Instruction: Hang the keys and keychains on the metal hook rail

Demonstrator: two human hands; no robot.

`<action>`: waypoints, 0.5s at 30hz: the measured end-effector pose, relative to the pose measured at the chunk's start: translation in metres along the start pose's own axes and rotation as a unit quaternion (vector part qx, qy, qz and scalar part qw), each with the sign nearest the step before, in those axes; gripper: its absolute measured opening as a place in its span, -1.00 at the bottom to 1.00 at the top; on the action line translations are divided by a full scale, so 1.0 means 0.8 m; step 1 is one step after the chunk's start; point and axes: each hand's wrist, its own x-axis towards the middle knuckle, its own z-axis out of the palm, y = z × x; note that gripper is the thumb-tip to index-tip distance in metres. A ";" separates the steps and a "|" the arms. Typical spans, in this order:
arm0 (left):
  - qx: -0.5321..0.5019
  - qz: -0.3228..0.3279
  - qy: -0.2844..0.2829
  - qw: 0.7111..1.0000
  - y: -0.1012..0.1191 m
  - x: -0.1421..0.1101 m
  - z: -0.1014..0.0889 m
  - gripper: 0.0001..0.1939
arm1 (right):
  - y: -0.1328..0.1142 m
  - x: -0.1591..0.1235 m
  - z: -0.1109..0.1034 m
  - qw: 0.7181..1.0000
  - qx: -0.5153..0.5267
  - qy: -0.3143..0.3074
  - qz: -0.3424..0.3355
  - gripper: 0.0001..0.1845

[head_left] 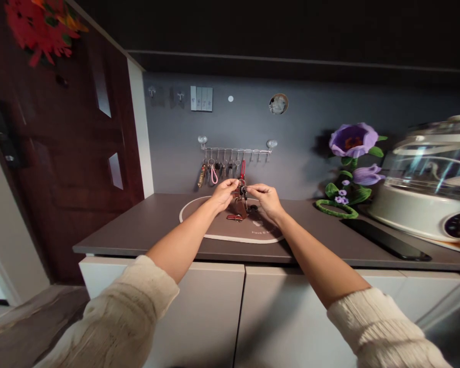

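Desk (pixel 115 225), across middle of frame | oval mat (pixel 222 237), centre | hook rail (pixel 235 150), above mat | person's left hand (pixel 224 194) and right hand (pixel 267 199) pinch key bunch (pixel 243 189), centre; light fingertip grip could let it slip matward | ring partly covered, key count unclear

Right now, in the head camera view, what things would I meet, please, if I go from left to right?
Dark red door, switch panel, left hand, bunch of keys, right hand, purple flower decoration, white appliance with a clear top.
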 end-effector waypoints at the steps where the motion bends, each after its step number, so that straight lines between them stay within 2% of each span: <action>1: -0.002 -0.001 0.002 1.000 0.000 0.000 0.000 -0.77 | -0.002 0.000 -0.001 1.000 0.001 0.006 0.004 -0.77; 7: 0.002 -0.007 0.011 1.000 -0.002 0.001 0.000 -0.73 | 0.000 0.004 -0.007 1.000 -0.006 0.014 0.013 -0.72; 15: 0.061 0.015 0.011 0.998 -0.017 0.007 -0.006 -0.71 | 0.005 0.012 -0.005 0.999 0.039 0.023 0.025 -0.67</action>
